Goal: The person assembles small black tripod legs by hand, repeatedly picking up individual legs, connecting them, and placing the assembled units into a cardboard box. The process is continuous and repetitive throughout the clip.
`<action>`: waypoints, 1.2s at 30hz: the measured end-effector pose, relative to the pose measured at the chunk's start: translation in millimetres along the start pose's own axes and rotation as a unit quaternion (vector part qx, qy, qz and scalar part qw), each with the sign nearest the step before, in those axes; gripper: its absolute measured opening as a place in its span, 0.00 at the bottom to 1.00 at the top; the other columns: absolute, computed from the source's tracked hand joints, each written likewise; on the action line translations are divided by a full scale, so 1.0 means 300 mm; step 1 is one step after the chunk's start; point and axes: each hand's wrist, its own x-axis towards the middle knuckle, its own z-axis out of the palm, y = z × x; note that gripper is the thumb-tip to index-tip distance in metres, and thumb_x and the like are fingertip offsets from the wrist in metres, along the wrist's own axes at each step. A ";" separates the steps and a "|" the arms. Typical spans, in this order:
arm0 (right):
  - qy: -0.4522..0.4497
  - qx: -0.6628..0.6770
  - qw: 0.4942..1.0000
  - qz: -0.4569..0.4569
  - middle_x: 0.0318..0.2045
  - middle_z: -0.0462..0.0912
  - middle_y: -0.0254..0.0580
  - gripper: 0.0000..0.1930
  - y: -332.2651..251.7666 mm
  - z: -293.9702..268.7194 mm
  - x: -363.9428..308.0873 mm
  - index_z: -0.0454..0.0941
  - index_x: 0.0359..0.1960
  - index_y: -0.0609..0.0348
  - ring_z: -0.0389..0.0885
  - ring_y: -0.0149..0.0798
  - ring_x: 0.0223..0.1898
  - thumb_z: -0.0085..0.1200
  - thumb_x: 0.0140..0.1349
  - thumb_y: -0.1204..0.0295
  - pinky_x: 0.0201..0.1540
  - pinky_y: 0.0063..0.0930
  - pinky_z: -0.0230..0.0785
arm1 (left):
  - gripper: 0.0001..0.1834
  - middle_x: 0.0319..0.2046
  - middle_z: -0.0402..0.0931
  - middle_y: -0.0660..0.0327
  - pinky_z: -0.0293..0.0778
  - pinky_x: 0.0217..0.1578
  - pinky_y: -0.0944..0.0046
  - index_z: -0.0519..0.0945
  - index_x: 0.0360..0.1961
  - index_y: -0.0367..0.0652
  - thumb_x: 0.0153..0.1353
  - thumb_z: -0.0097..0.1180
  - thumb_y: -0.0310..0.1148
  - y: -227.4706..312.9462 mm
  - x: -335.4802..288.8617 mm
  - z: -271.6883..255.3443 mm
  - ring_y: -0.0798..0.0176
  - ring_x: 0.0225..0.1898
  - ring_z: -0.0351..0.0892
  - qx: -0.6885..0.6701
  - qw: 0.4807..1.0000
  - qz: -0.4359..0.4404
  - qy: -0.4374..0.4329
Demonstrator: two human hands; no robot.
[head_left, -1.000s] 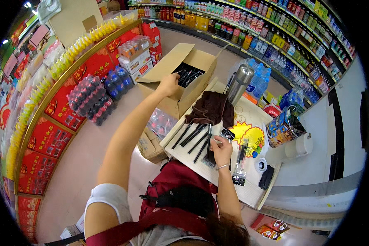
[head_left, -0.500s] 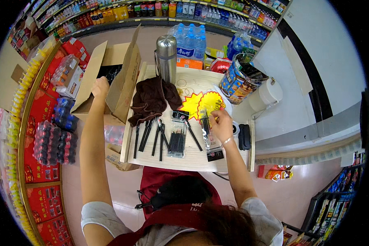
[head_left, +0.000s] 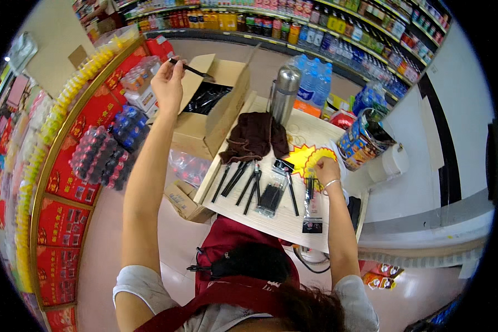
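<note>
1. Head view: the left hand (head_left: 167,83) pinches a slim black stick (head_left: 192,69) by one end, thumb and fingertips closed together; the rest of the stick points toward the opening of the carton (head_left: 196,133), beyond the tabletop's (head_left: 279,226) left edge.
2. The right hand (head_left: 327,171) has its fingers curled at the far end of a clear packet (head_left: 312,209) with dark sticks inside. Whether the fingertips grip it, I cannot tell. The packet lies toward the tabletop's near right corner, its black end close to the near edge.
3. The stick looks light and stiff, with a smooth barrel that could slip or roll. Mid-barrel should give the steadiest hold; an end pinch leaves it free to swivel. Light pressure should do.
4. The packet looks thin, soft and slippery, likely to crumple. Pinching its end should spare the contents.
5. More loose black sticks (head_left: 234,179) lie near the tabletop's left edge, below a brown cloth (head_left: 250,138) that looks limp; beside them, a clear pouch (head_left: 271,197) lies nearer the near edge's middle.
</note>
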 end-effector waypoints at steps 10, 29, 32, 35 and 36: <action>0.196 0.199 0.957 -0.082 0.25 0.80 0.46 0.07 -0.138 -0.131 -0.039 0.74 0.34 0.64 0.80 0.39 0.27 0.53 0.52 0.81 0.33 0.27 0.72 | 0.11 0.34 0.74 0.61 0.72 0.46 0.62 0.70 0.46 0.39 0.64 0.46 0.30 0.312 -0.345 -0.085 0.65 0.38 0.74 -0.337 0.934 -0.118 0.013; -0.239 0.733 0.628 0.103 0.21 0.72 0.25 0.07 -0.423 -0.134 -0.447 0.73 0.34 0.59 0.60 0.17 0.17 0.49 0.63 0.68 0.16 0.09 0.49 | 0.21 0.41 0.74 0.58 0.70 0.40 0.61 0.79 0.41 0.44 0.41 0.56 0.20 0.293 -1.029 0.058 0.55 0.43 0.74 0.122 0.933 0.181 -0.285; -0.274 0.738 0.610 0.089 0.19 0.71 0.26 0.07 -0.407 -0.141 -0.459 0.71 0.34 0.57 0.59 0.17 0.15 0.48 0.63 0.68 0.16 0.10 0.47 | 0.14 0.42 0.74 0.56 0.68 0.38 0.68 0.75 0.43 0.37 0.53 0.51 0.21 0.289 -1.021 0.055 0.65 0.38 0.72 -0.022 0.980 -0.074 -0.182; -0.328 0.747 0.572 0.088 0.18 0.67 0.26 0.08 -0.397 -0.143 -0.491 0.72 0.35 0.58 0.56 0.19 0.14 0.45 0.64 0.66 0.15 0.12 0.47 | 0.11 0.31 0.75 0.64 0.63 0.29 0.77 0.75 0.43 0.35 0.64 0.48 0.31 0.253 -0.971 0.084 0.77 0.28 0.67 -0.169 0.922 -0.314 -0.154; -0.344 0.751 0.555 0.091 0.18 0.66 0.26 0.09 -0.392 -0.134 -0.501 0.72 0.35 0.59 0.56 0.19 0.14 0.45 0.65 0.66 0.15 0.12 0.47 | 0.12 0.28 0.74 0.66 0.62 0.28 0.77 0.76 0.42 0.35 0.64 0.48 0.32 0.229 -0.966 0.088 0.78 0.26 0.66 -0.186 0.902 -0.343 -0.184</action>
